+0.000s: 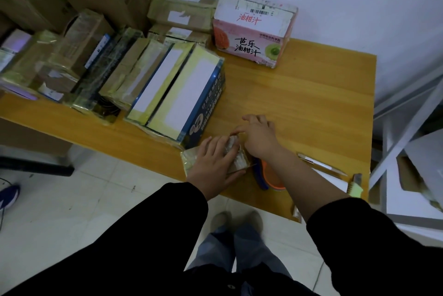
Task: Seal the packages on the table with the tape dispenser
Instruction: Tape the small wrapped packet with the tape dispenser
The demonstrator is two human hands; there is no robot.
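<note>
Orange and blue, the tape dispenser (271,177) lies on the wooden table (299,94) under your right forearm, with neither hand gripping it. The small package (190,160) sits at the table's near edge, just in front of the row of taped boxes (167,94). Your left hand (213,159) presses flat on it, fingers straight. Your right hand (260,137) is spread, forefinger touching the package's top, holding nothing that shows. Expect the package to be light and slick under its glossy wrap, likely to skate when the tape pulls. Pin it from above near the middle, and take the dispenser by its body.
</note>
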